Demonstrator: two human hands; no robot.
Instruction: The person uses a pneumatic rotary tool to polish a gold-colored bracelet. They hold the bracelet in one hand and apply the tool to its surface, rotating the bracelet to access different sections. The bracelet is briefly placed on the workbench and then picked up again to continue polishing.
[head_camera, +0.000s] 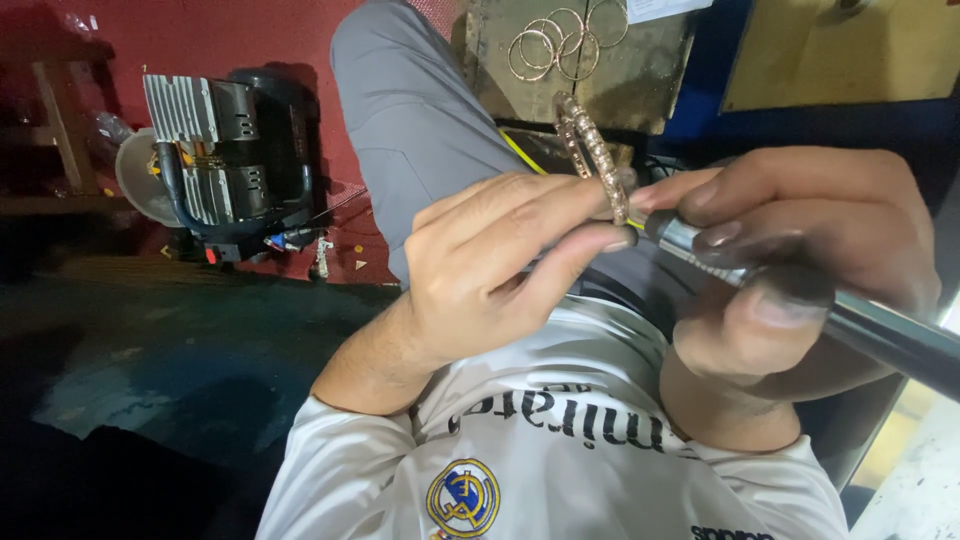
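Gold-toned bangle (592, 150) pinched in the left hand (490, 265).
Right hand (790, 260) has fingers curled tight around a dark metal handpiece (850, 318), its tip touching the bangle; loose rings (560, 40) lie beyond.

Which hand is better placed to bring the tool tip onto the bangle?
Right. The right hand already grips the tool, its tip beside the bangle. The left hand is busy pinching the bangle.

Your left-hand fingertips pinch a rose-gold, stone-studded metal bangle (592, 155) at its lower edge; it stands edge-on, rising up and away from the grip. Your right hand grips a dark, slender metal rotary handpiece (790, 295), its silvery nose touching the bangle just beside that pinch.
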